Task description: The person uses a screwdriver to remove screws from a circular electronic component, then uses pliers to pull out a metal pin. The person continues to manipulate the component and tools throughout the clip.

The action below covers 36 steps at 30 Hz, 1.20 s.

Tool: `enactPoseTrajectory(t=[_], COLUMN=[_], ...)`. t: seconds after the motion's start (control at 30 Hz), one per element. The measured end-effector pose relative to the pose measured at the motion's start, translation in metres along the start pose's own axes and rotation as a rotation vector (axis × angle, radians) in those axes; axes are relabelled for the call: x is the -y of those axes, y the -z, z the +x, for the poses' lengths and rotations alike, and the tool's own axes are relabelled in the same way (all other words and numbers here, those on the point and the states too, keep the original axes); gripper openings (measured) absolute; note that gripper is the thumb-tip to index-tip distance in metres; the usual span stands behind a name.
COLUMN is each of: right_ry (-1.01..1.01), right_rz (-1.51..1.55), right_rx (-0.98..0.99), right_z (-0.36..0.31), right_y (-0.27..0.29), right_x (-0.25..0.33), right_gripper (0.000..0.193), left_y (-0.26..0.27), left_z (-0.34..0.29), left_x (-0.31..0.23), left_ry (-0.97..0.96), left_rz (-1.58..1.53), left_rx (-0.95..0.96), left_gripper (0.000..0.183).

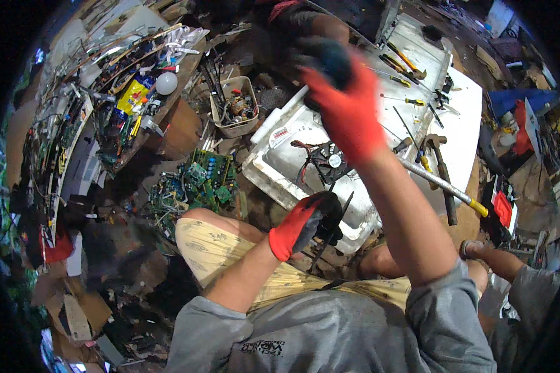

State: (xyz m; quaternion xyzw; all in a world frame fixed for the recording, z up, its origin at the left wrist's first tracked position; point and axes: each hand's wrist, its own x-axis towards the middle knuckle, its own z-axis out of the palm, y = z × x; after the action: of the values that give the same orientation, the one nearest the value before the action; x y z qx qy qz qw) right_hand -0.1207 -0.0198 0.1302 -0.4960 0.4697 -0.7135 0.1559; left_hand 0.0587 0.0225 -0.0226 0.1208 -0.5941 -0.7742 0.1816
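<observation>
My left hand [302,225], in a red glove with a black palm, is closed above my lap around a dark piece [330,231] with thin bars sticking out; its kind is unclear. My right hand [348,102], gloved the same way, is raised over the white panel [277,152] and smeared by motion. Whether it holds anything is hidden in the blur. Between my hands, a black cooling fan [335,160] with loose wires lies on the panel. Close to my right wrist rests a metal rod [443,184] with a yellow end. A hammer [442,174] lies just beyond it.
Screwdrivers [414,101] and pliers [394,64] lie on the panel's far part. Another person's arm [330,28] reaches in at the top; someone sits at right. Green circuit boards [211,177] are piled by my left knee. A bin [239,128] of parts stands behind; scrap covers the left.
</observation>
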Motion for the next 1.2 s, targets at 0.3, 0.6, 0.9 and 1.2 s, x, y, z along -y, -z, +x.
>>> enactPoseTrajectory(t=[0.3,0.6,0.9,1.2], right_ry=[-0.403,-0.683,-0.473,-0.4], right_rz=[0.098,-0.185,-0.359,-0.383], right_rx=[0.234,0.375,0.621,0.455], right_z=[-0.029,-0.166,-0.188,-0.21], right_y=[0.04,0.145,0.166,0.173], right_x=[-0.007,0.03,0.008,-0.023], right_gripper=[0.037,0.066,0.057,0.039], left_y=[0.011,-0.029,-0.031,0.018], left_z=[-0.006,0.009,0.02,0.032], left_x=[0.027,-0.015,-0.016,-0.025], left_ry=[-0.044,0.418,0.463,0.306], left_rz=[0.149,-0.458,-0.385,0.047], left_rx=[-0.156,-0.014,0.203,-0.043], left_gripper=[0.036,0.045,0.045,0.036])
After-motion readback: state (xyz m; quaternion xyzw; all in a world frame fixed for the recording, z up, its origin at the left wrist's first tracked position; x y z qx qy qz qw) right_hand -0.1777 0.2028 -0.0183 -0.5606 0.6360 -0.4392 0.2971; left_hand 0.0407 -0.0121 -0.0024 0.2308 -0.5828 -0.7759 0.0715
